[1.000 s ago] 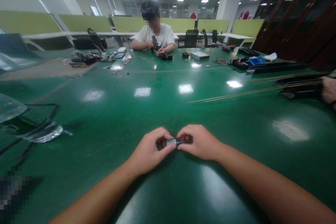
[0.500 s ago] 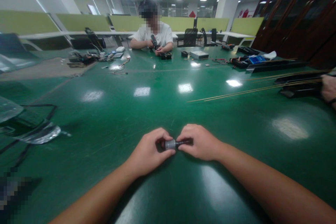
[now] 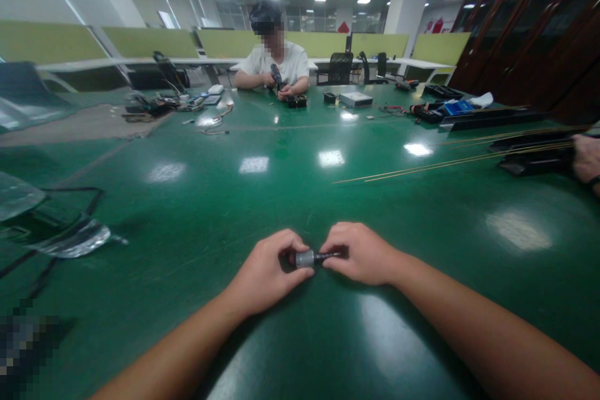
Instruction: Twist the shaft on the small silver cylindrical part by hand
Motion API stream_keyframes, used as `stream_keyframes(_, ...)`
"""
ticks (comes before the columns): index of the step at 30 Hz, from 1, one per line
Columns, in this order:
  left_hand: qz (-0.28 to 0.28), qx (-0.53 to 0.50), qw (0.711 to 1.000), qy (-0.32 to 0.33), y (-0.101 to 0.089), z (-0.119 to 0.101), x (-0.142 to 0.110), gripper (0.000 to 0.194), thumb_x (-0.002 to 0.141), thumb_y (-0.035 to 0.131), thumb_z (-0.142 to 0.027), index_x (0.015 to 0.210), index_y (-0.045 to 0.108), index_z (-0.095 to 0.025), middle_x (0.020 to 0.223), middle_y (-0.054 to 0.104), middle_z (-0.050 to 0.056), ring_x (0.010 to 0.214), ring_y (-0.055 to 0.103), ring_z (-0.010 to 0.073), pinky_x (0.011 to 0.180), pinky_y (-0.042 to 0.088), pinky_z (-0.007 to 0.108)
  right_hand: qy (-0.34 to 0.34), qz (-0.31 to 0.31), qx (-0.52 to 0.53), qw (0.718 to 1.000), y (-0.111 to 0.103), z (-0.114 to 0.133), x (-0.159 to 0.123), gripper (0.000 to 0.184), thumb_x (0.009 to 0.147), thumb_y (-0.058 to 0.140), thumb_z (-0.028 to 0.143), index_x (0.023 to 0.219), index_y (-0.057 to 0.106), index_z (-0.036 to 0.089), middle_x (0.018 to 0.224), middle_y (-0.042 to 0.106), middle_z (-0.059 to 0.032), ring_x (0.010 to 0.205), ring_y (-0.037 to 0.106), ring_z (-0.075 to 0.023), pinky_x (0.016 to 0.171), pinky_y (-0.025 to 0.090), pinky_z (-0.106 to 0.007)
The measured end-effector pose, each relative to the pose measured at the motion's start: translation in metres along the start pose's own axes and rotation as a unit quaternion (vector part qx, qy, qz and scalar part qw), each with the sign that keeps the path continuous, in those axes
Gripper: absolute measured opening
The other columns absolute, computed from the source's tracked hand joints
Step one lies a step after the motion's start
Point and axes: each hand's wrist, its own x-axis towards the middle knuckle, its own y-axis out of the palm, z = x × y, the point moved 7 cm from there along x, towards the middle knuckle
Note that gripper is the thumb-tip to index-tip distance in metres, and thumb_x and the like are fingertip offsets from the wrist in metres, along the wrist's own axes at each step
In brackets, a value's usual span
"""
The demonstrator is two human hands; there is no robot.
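Note:
My left hand point(image 3: 272, 269) curls its thumb and fingers around a small grey cylinder with a dark end point(image 3: 305, 259), held low over the green tabletop. From the cylinder's right side a thin dark shaft point(image 3: 320, 257) points toward my right hand point(image 3: 351, 254). The thumb and fingertips of my right hand are closed on this shaft, and part of it shows inside the curl of the fingers. What exactly the piece is, I cannot make out. Both forearms come in from the bottom edge, and the hands are close together but apart.
Across the green table point(image 3: 225, 200) a person point(image 3: 276, 65) holds a power drill point(image 3: 275, 74). Thin brass-coloured rods point(image 3: 422, 167) reach in from the right, near another person's hand point(image 3: 587, 159). A clear plastic container point(image 3: 70, 234) and dark cable lie left. Tools and electronic parts line the far side.
My right hand has shifted slightly to the right along the shaft, and the gap between my hands has widened a little. My left hand stays almost in place on the cylinder.

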Motion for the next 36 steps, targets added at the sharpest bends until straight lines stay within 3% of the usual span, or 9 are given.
stream_keyframes(36, 0.0, -0.005, 1.0, -0.01, 0.0, 0.0, -0.001, 0.016, 0.075, 0.072, -0.021, 0.084, 0.059, -0.018, 0.084, 0.063, 0.0, 0.075, 0.059, 0.0165, 0.068, 0.046, 0.027, 0.059, 0.032, 0.007, 0.998, -0.015, -0.017, -0.008, 0.011, 0.075, 0.072, 0.016, 0.085, 0.074, 0.018, 0.078, 0.068, -0.0022, 0.069, 0.06, -0.013, 0.064, 0.044, -0.024)
